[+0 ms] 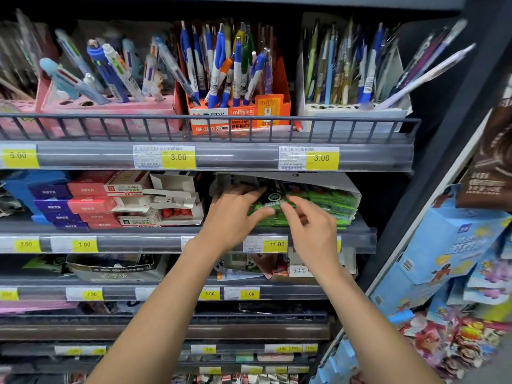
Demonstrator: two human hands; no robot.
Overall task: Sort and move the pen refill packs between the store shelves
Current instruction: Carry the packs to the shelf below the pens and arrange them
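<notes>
Here, green refill pack pinched between left hand and right hand fingers, on shelf

The refill packs just right of centre are bright green, with a black patch and a round pale emblem on the top one. At nine o'clock the small boxes run blue, purple and red, beside white cartons with red contents. At twelve o'clock the pencil display box is orange with white lettering and a white rabbit figure, holding blue-and-white pens. At ten o'clock the pen tray is pink. The shelf rails are grey, carrying yellow price labels with dark digits. At four o'clock hang light blue packets with orange cartoon prints.
</notes>
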